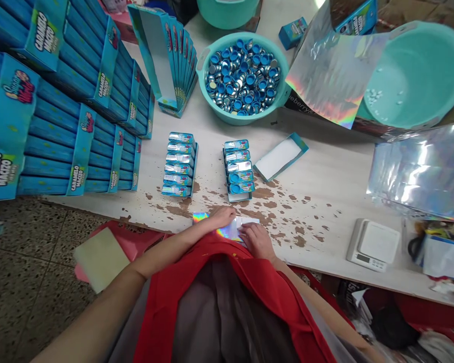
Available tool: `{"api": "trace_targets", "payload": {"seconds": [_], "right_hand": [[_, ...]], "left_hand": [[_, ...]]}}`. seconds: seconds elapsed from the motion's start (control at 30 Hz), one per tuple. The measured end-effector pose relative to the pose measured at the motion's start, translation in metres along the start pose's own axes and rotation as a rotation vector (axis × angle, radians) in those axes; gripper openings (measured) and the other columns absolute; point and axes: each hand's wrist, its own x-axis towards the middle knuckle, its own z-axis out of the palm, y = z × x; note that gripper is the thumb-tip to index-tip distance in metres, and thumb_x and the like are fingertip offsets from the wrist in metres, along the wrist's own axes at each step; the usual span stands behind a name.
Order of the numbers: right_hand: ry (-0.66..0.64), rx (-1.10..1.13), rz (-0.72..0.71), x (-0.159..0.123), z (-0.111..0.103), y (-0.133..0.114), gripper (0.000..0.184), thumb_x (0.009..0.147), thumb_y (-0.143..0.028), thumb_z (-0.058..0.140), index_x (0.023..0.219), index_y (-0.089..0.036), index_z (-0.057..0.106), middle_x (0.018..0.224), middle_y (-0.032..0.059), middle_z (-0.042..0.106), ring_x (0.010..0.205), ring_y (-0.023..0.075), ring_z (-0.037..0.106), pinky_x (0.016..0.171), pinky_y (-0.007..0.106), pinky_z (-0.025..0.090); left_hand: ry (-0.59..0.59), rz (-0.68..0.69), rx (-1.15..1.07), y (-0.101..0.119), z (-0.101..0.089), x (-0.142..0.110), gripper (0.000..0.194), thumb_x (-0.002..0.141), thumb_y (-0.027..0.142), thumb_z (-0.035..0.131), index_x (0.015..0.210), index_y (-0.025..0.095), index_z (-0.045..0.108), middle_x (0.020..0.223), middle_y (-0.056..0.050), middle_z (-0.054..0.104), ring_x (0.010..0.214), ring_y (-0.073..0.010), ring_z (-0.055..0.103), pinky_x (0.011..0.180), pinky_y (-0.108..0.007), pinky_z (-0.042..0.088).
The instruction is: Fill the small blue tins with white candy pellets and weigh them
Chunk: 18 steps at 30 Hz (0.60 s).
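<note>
At the table's front edge, a shiny rainbow-reflecting sheet (230, 232) lies against the red apron, partly under my hands. My left hand (222, 217) is closed, with its fingertips pinched at the sheet's upper part. My right hand (258, 240) has bent fingers pressed together on the sheet's right side. What exactly sits between the fingertips is too small to make out. Just beyond my hands stands a tray of small blue packs (239, 169); round blue spots show on the nearest ones. A similar tray of packs (178, 164) stands to its left.
Stacked blue display boxes (56, 136) fill the left. A teal basin of blue-and-silver caps (200, 70) stands at the back, beside folded cartons (166, 65). An open box lid (282, 156), a white scale (376, 242), shiny sheets (419, 171) and another basin (419, 75) lie rightward.
</note>
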Motion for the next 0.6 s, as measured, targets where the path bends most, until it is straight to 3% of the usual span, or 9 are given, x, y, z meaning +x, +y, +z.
{"api": "trace_targets", "payload": {"seconds": [0.07,0.13,0.23,0.3,0.4,0.47,0.6], "right_hand": [[0.045,0.073,0.051,0.003,-0.022,-0.011,0.021,0.092,-0.035,0.048,0.080,-0.023,0.062,0.076,0.0059,0.067,0.074,0.0215,0.062,0.068,0.037,0.050],[0.109,0.171,0.129,0.012,-0.046,-0.022,0.020,0.090,-0.037,0.052,0.077,-0.023,0.058,0.070,0.0028,0.064,0.066,0.0179,0.060,0.062,0.032,0.048],[0.176,0.303,0.232,0.027,-0.075,-0.035,0.019,0.086,-0.039,0.058,0.076,-0.023,0.056,0.069,0.0003,0.063,0.062,0.0154,0.058,0.060,0.029,0.047],[0.186,0.374,0.270,0.037,-0.084,-0.039,0.020,0.083,-0.040,0.060,0.074,-0.023,0.056,0.068,-0.0006,0.062,0.061,0.0148,0.057,0.059,0.029,0.047],[0.198,0.455,0.336,0.053,-0.078,-0.039,0.021,0.080,-0.041,0.063,0.073,-0.022,0.058,0.066,-0.0012,0.060,0.061,0.0145,0.055,0.060,0.029,0.047],[0.252,0.456,0.388,0.068,-0.067,-0.037,0.020,0.079,-0.041,0.064,0.074,-0.022,0.061,0.072,0.0006,0.061,0.067,0.0160,0.056,0.063,0.030,0.047],[0.429,0.408,0.403,0.108,-0.045,-0.028,0.019,0.075,-0.039,0.066,0.075,-0.021,0.068,0.093,0.0065,0.057,0.096,0.0222,0.054,0.076,0.035,0.048]], "left_hand": [[0.014,-0.002,-0.007,-0.001,0.001,-0.001,0.025,0.084,0.021,0.044,0.084,0.018,0.068,0.092,-0.008,0.070,0.088,-0.0235,0.063,0.081,-0.033,0.044],[0.047,0.019,-0.060,0.000,-0.002,-0.008,0.028,0.088,0.026,0.040,0.088,0.019,0.068,0.097,-0.008,0.069,0.093,-0.0224,0.061,0.086,-0.033,0.043],[0.095,0.161,-0.450,0.007,-0.014,-0.028,0.039,0.093,0.038,0.032,0.108,0.019,0.062,0.110,-0.008,0.066,0.104,-0.0195,0.059,0.091,-0.032,0.043],[0.058,0.261,-0.735,0.017,-0.024,-0.041,0.042,0.089,0.044,0.040,0.118,0.018,0.056,0.117,-0.010,0.063,0.107,-0.0190,0.058,0.089,-0.030,0.044],[-0.016,0.207,-0.819,0.029,-0.039,-0.049,0.033,0.080,0.045,0.055,0.097,0.017,0.060,0.090,-0.005,0.066,0.084,-0.0168,0.062,0.073,-0.026,0.047],[0.014,0.109,-0.777,0.030,-0.047,-0.045,0.027,0.080,0.043,0.052,0.079,0.017,0.057,0.064,0.001,0.058,0.061,-0.0131,0.057,0.061,-0.024,0.044],[0.211,0.094,-0.670,0.019,-0.071,-0.024,0.019,0.082,0.034,0.046,0.091,0.019,0.054,0.058,0.005,0.050,0.054,-0.0112,0.051,0.055,-0.023,0.040]]}}
